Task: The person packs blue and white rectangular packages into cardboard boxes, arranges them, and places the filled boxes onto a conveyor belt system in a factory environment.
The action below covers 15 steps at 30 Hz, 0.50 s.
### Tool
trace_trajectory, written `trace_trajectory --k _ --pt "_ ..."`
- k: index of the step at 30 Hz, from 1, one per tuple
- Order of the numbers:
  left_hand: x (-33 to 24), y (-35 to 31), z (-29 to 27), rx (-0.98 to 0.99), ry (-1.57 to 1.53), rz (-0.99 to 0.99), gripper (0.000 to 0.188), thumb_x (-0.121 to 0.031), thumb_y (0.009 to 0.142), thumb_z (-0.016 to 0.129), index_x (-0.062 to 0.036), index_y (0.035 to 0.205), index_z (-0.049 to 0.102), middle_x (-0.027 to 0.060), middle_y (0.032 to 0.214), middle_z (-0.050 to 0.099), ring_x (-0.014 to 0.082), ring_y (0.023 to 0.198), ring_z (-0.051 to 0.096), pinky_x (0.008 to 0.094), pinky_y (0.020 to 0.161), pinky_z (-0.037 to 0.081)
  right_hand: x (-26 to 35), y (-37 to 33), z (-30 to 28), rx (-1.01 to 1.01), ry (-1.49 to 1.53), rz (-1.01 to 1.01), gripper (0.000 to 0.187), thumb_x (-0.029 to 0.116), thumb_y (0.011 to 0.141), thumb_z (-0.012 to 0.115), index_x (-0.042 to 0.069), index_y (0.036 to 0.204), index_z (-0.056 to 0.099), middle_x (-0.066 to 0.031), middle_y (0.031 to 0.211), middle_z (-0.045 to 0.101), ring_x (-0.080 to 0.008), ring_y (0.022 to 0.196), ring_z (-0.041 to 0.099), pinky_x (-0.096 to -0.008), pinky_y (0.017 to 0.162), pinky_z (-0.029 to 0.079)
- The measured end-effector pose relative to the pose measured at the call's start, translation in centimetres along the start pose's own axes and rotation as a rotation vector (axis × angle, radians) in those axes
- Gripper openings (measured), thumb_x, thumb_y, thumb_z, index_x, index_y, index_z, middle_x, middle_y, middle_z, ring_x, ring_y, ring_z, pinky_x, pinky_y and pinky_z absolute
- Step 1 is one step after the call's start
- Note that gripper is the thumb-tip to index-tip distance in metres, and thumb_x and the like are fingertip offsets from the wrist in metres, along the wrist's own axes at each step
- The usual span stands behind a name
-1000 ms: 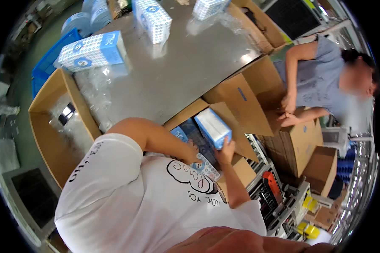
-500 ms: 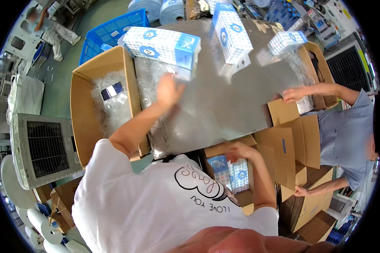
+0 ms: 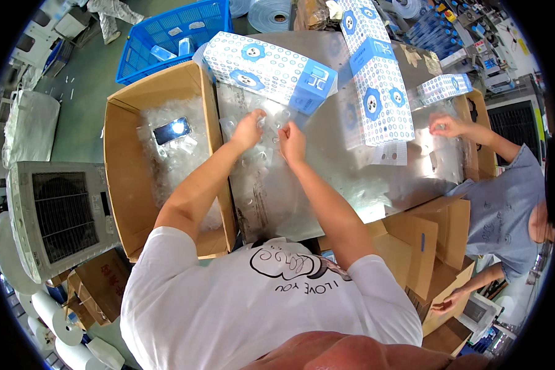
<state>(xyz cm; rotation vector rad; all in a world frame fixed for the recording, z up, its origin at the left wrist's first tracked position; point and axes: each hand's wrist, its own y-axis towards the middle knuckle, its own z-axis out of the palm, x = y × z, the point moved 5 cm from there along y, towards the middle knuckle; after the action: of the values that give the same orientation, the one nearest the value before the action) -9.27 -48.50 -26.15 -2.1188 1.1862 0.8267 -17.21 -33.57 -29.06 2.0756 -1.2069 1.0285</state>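
Both my hands are over the metal table, close together. My left hand (image 3: 249,129) is pinched at the edge of some small clear plastic pieces (image 3: 262,154). Just to its right, my right hand (image 3: 291,143) has its fingers pressed together on the same clear plastic; the exact shape of what they hold is hard to make out. Right beyond my hands lies a long blue-and-white printed stack of flat packs (image 3: 253,71). Farther right, a second blue-and-white stack (image 3: 379,92) stretches across the table, with a clear punched strip (image 3: 389,154) at its near end.
At my left stands an open cardboard box (image 3: 123,179) with clear plastic pieces and a phone (image 3: 171,131) in it. Behind it is a blue crate (image 3: 129,61). Cardboard boxes (image 3: 422,240) stand at my right, beside a co-worker (image 3: 499,209) whose hand reaches over the table.
My right hand has left the cardboard box of printed packs and come up beside my left hand over the table. The co-worker's upper hand has left the box flap.
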Motion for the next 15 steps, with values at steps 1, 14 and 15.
trace_trajectory --k 1,14,15 --pt "0.2 0.4 0.0 0.005 -0.060 -0.037 0.047 0.000 0.076 0.070 -0.0076 0.119 0.053 0.0173 0.093 0.062 0.0326 0.087 0.065 0.0398 0.079 0.053 -0.4 -0.5 -1.0 0.019 0.013 -0.005 0.018 0.017 0.083 0.071 0.004 0.082 0.057 -0.0114 0.063 0.060 -0.0276 0.057 0.059 -0.0390 0.057 0.046" --pt "-5.7 -5.1 -0.7 0.093 -0.978 -0.221 0.047 0.006 0.091 0.058 -0.0041 0.135 0.046 0.0078 0.098 0.059 0.0178 0.086 0.061 0.0296 0.078 0.052 -5.7 -10.0 -12.9 0.079 -0.182 0.036 0.017 0.022 0.086 0.066 0.006 0.086 0.060 -0.0143 0.074 0.067 -0.0355 0.069 0.064 -0.0443 0.062 0.049" --pt "-6.2 -5.9 0.2 0.110 -0.990 -0.230 0.047 0.006 0.091 0.058 -0.0046 0.135 0.046 0.0078 0.098 0.059 0.0182 0.087 0.061 0.0298 0.078 0.052 -6.0 -11.2 -13.7 0.078 -0.204 0.048 0.017 0.022 0.087 0.064 0.006 0.087 0.060 -0.0147 0.075 0.067 -0.0361 0.070 0.064 -0.0451 0.063 0.050"
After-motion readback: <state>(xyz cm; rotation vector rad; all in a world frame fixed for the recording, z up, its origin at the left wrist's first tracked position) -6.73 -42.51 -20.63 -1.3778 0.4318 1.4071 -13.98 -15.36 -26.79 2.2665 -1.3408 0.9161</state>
